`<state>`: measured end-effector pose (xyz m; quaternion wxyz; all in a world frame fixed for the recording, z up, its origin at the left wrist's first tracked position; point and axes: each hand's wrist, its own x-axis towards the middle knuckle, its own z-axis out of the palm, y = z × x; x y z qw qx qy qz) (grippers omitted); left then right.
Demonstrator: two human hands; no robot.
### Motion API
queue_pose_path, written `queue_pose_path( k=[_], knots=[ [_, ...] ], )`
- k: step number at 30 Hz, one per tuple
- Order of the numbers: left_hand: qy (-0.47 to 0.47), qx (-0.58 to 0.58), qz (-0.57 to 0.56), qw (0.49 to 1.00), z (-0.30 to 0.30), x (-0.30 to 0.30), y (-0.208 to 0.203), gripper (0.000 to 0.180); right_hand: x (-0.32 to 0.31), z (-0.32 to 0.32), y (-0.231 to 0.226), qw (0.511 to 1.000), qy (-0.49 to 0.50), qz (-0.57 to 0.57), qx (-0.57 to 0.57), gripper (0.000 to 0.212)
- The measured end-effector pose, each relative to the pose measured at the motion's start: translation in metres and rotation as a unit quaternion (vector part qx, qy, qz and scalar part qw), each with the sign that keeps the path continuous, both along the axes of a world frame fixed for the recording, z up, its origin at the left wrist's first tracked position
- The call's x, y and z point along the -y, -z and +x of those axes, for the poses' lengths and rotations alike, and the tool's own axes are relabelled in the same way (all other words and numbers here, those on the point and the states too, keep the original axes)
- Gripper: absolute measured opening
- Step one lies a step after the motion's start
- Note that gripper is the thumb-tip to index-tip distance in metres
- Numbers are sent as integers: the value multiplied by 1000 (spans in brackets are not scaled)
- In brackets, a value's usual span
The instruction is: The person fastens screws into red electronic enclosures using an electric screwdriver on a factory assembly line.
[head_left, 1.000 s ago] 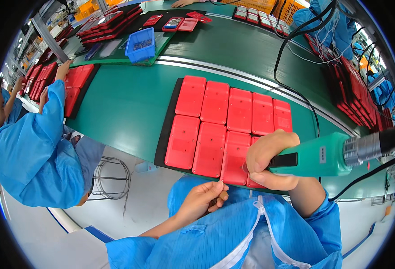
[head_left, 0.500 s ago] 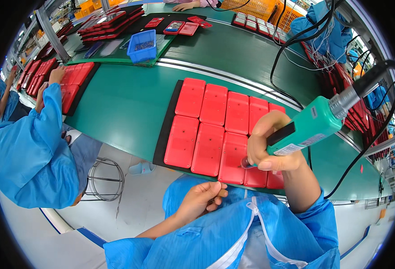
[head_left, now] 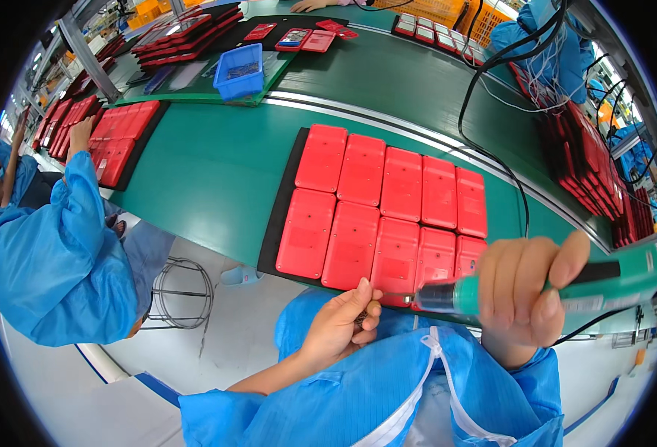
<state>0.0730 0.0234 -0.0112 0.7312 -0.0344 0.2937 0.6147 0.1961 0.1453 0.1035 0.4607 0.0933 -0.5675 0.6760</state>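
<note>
My right hand (head_left: 526, 287) is wrapped round a green electric screwdriver (head_left: 619, 270), held almost level above the front right of the work. Its bit points left and reaches the fingertips of my left hand (head_left: 336, 320). Thumb and forefinger of that left hand are pinched together, and small dark screws (head_left: 361, 317) show in its curled fingers. Behind both hands, red plastic casings (head_left: 316, 227) lie in two rows on a black mat (head_left: 275, 223), with small screw holes in their faces. The screwdriver and right hand partly cover the near right casings.
A blue bin (head_left: 240, 74) of small metal parts stands at the back left. Stacked red casings (head_left: 585, 167) rise at the right, near hanging black cables (head_left: 462, 112). To the left, a co-worker in a blue smock (head_left: 60, 253) reaches toward another mat of casings.
The screwdriver has swung from upright over a near-row casing to nearly level. Its bit has come off that casing and over to my left fingertips, as my right hand moved right and down.
</note>
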Motion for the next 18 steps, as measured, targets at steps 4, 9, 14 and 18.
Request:
queue_pose_path(
  k=[4,9,14,18],
  knots=[
    [20,31,35,999,1,-2,-2,33,2,3,2,998,-30,50,11,24],
    [32,8,36,999,1,-1,-3,37,-1,0,5,996,-58,68,25,25],
    [44,-12,38,998,2,-3,-5,39,-2,-2,6,994,-68,81,19,26],
    [44,-16,29,998,1,-3,-4,39,-3,-5,8,993,-78,92,15,25]
  ],
)
